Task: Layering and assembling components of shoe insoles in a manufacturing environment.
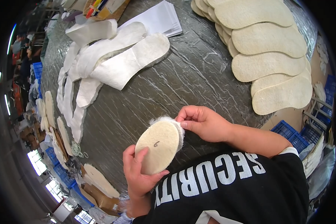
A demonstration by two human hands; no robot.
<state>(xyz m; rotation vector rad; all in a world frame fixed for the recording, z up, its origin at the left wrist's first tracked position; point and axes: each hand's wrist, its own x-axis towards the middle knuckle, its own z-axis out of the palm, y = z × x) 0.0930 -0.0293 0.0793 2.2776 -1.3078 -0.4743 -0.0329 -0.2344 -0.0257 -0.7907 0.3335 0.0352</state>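
The left hand (138, 175) grips the lower end of an oval felt insole (161, 146): the thumb lies across its tan face, and the remaining fingers wrap behind the lower edge. The right hand (204, 123) pinches the upper right rim of the same insole between thumb and fingertips, closed on the white fleece fringe (164, 119) that shows along the top edge. The insole is held tilted, just above the near edge of the table (183, 82), with its tan face toward the camera. A small dark handwritten mark sits near the centre of that face.

The table surface is covered in dark, wrinkled plastic film. To the upper right, well apart from the hands, a stack of tan felt insoles (272, 63) lies fanned out in overlapping rows. To the upper left, white fleece insoles (123, 63) lie in a loose overlapping pile, with narrower white fleece strips (69, 100) trailing along the left edge of the table. A sheaf of white paper sheets (156, 18) rests at the top centre, touching the fleece pile.

Below the right edge of the table, blue plastic crates (293, 136) stand near the floor. Further tan insoles (99, 179) lie on cardboard at the lower left.
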